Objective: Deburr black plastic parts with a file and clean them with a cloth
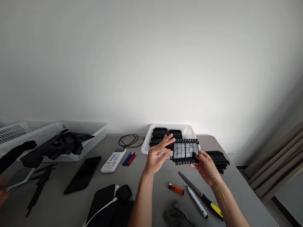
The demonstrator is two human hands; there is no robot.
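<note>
My right hand grips a black plastic grid-like part by its right end. The part has toothed long edges and two panels with a shine on them. At its left end is my left hand, with fingers spread; a fingertip is close to or touching the edge. Behind my hands, a white basket holds several similar black parts. To the right lies a stack of such parts. Below the held part are an orange lighter, a white marker and a file with a black-and-yellow handle.
On the left are a white basket of black pieces, a caliper, a black phone and another person's hand. A white power bank, two lighters, a black cable and a dark cloth-like item lie nearer.
</note>
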